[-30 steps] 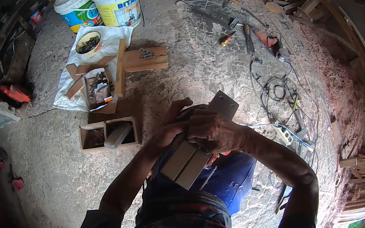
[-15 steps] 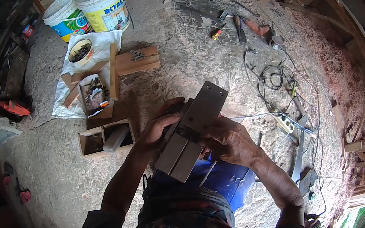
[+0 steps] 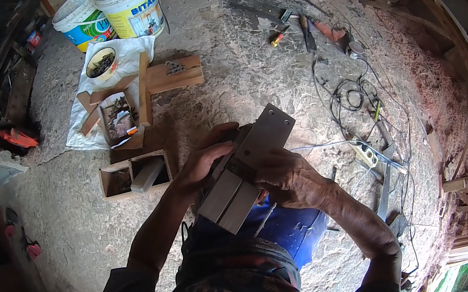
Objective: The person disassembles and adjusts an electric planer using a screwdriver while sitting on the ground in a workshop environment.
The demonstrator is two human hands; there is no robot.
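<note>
I hold a long flat grey block, like the sole of a hand planer (image 3: pixel 246 166), tilted upward in front of my chest. My left hand (image 3: pixel 207 157) grips its left side, fingers wrapped around the edge. My right hand (image 3: pixel 290 177) clasps the right side near the middle. The block's far end, with small holes, points away from me over the sawdust-covered floor (image 3: pixel 240 73). What lies under the block is hidden by my hands.
Two plastic buckets (image 3: pixel 115 5) stand at the upper left beside a white sheet (image 3: pixel 125 53) with wooden pieces and a small tin. An open wooden box (image 3: pixel 136 174) sits left of my hands. Cables and a power strip (image 3: pixel 366 152) lie right; hand tools (image 3: pixel 303 28) lie far ahead.
The block has swung upright and further out from my body between my hands. My right hand slid from its top to its right side. My view shifted slightly.
</note>
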